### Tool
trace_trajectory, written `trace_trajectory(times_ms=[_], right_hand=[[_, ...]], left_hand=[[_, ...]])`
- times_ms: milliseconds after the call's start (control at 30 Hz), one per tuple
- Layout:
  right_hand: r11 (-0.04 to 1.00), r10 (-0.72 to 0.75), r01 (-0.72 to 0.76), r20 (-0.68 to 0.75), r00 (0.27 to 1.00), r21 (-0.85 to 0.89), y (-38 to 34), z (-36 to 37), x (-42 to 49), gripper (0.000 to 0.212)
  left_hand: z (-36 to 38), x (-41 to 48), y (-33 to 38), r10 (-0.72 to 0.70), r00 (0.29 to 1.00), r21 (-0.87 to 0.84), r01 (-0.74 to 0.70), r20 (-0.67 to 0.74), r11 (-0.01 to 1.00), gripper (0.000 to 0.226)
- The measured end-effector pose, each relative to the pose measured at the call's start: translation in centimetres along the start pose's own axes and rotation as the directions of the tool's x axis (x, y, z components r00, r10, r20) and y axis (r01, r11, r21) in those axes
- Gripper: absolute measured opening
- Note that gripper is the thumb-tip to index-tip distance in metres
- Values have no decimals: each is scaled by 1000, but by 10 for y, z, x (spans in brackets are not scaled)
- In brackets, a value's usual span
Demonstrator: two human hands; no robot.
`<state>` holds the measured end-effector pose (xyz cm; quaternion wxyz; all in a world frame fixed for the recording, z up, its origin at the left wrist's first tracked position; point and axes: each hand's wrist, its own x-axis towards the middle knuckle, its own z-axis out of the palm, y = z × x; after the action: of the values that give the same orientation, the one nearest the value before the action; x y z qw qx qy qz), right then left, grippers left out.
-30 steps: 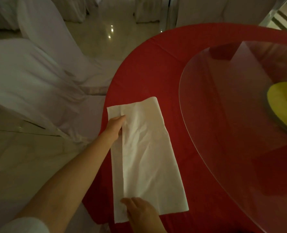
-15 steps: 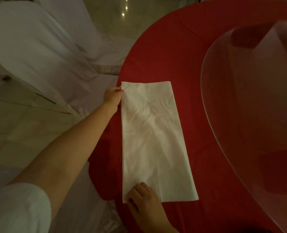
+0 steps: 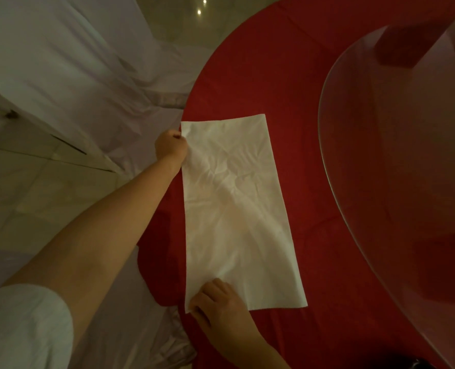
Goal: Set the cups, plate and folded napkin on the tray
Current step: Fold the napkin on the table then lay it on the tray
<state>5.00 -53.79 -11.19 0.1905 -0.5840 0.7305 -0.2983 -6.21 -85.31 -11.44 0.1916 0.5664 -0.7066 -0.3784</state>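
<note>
My left hand (image 3: 171, 145) is curled closed, pinching the far left corner of the napkin (image 3: 237, 209) between thumb and fingers, right at the table's rounded left edge. My right hand (image 3: 221, 304) is closed down on the near left corner, fingers bent over the paper and thumb tucked beneath its edge. The napkin lies flat as a long white rectangle on the red tablecloth (image 3: 295, 75), creased and wrinkled across its upper half, its long left side running along the table's edge between my two hands. To its right, well apart, I see the curved rim of a glass turntable (image 3: 380, 182) resting on the cloth. Off the table's left edge stand white-covered chairs (image 3: 61, 62).
</note>
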Motion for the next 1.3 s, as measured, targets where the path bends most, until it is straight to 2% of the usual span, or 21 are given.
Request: trace_trajectory(times_ms=[67,133,200,233,300,333,367,400,467,500,567,767,967,1033,1100,1167,1300], right_hand=[[999,23,-24,34,999,24,2,0,-1,9],[991,47,-50,24,999,126,4,-6,-1,12],[976,144,-123,-104,984,180,11,-17,2,19],[964,229,-192,-199,953,185,17,-25,5,22],[917,397,-345,-364,843,200,34,-44,15,24],[903,429,-395,-416,802,171,43,-53,20,25],[903,417,-418,-435,798,99,51,-60,25,28],[912,376,-411,-395,838,-6,58,-63,28,33],[922,286,-324,-190,939,-213,72,-64,30,46],[917,269,-286,-96,958,-279,79,-64,28,51],[890,278,-271,-33,960,-367,95,-66,24,58],[769,417,-421,-120,901,-481,134,-83,46,61],[708,452,-494,-215,866,-505,134,-84,56,60],[781,373,-401,-158,914,-479,123,-76,53,57],[876,205,-172,25,978,-450,110,-63,53,55],[893,84,-15,133,988,-450,108,-58,62,55],[866,103,-40,100,990,-498,134,-74,105,56]], left_hand=[[-1,-3,2,47,999,57,-48,15,997,21],[-4,-11,6,78,997,118,-75,-26,990,18],[-7,-34,9,148,987,188,-136,-55,973,34],[-7,-51,8,224,974,193,-213,-37,958,40],[-5,-102,2,380,924,171,-381,35,909,46],[-2,-131,-5,441,895,170,-446,71,879,48],[0,-158,-14,474,872,194,-489,117,851,50],[1,-181,-25,477,861,242,-508,177,827,53],[5,-212,-49,414,860,383,-506,299,773,58],[7,-220,-60,389,861,454,-505,328,734,59],[5,-227,-74,387,863,543,-505,325,671,62],[-1,-227,-91,389,860,616,-508,329,602,64],[-14,-230,-97,357,883,620,-469,306,629,66],[-14,-233,-92,353,886,627,-462,300,627,64],[-9,-238,-84,371,872,625,-488,319,609,62],[-1,-242,-78,392,857,604,-514,333,609,60],[4,-238,-72,394,868,568,-497,304,656,59]])
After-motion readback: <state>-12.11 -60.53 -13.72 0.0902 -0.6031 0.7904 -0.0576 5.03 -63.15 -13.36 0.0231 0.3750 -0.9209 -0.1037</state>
